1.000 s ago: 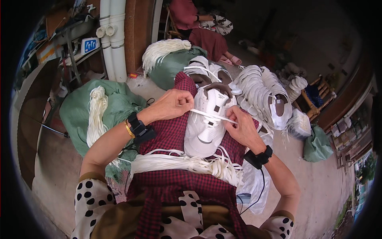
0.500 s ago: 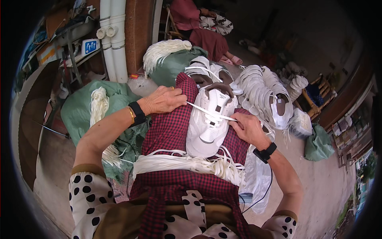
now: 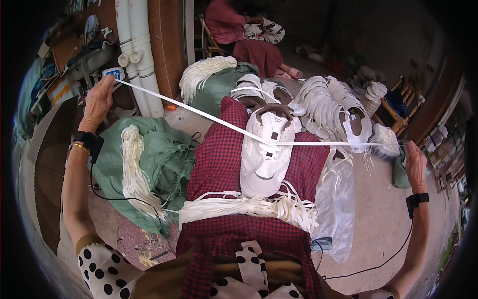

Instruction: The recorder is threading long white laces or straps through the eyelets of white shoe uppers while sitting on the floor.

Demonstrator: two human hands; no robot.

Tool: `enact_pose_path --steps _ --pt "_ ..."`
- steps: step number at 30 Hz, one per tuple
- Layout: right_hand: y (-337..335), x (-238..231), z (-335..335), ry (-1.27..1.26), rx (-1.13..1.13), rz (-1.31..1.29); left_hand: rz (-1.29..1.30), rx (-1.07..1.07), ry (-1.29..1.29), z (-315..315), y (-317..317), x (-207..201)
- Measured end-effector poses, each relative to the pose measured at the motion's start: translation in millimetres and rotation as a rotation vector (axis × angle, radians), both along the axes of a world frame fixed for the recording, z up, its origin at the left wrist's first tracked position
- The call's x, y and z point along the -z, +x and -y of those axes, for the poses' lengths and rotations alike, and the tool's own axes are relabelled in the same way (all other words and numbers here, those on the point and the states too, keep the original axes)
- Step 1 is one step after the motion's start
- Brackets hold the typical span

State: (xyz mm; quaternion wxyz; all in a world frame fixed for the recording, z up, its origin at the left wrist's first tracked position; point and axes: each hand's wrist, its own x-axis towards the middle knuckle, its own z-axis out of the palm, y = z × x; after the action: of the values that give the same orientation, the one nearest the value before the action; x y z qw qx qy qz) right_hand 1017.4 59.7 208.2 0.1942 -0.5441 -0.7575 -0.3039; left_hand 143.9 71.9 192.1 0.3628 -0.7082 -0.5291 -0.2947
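Observation:
A white shoe upper (image 3: 261,172) lies on my lap over a red and black checked apron (image 3: 216,154), its toe toward me. One white shoelace (image 3: 199,113) runs through its lower eyelets and stretches taut to both sides. Far out at the upper left, my left hand (image 3: 99,99) is closed on one end of the lace. My right hand (image 3: 416,162), out at the right, pinches the other end. Between the shoe and my waist lies a bundle of white laces (image 3: 239,208) across the apron.
Green sacks (image 3: 112,159) stand at the left, one topped by a hank of laces (image 3: 134,169). Beyond my knees is a stack of shoe uppers (image 3: 323,104). Another person (image 3: 254,50) sits in the background. White pipes (image 3: 139,55) rise at upper left; a clear plastic bag (image 3: 336,209) hangs at my right.
Both hands have moved far apart, the left up and leftward, the right outward to the right. Much more lace now shows on each side of the shoe, pulled straight.

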Motion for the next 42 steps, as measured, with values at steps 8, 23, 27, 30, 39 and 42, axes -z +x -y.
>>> enact_pose_path --steps 8,23,27,30,39,42 --pt "42 -26 64 0.618 0.180 0.081 -0.088 -0.130 0.605 80 32 -53" --pt "-279 141 -63 -0.563 -0.677 -1.131 1.400 0.878 -0.736 -49 311 118" --pt "-283 144 -77 -0.573 -0.676 -1.131 1.462 0.868 -0.817 -55 320 136" --pt "-283 144 -79 -0.600 -0.728 -1.133 1.395 0.923 -0.824 -53 317 140" --pt "-305 125 -67 -0.390 -0.689 -0.828 1.373 0.956 -0.766 -52 316 146" --pt "-313 116 -71 -0.336 -0.665 -0.644 1.345 0.961 -0.712 -56 318 150"
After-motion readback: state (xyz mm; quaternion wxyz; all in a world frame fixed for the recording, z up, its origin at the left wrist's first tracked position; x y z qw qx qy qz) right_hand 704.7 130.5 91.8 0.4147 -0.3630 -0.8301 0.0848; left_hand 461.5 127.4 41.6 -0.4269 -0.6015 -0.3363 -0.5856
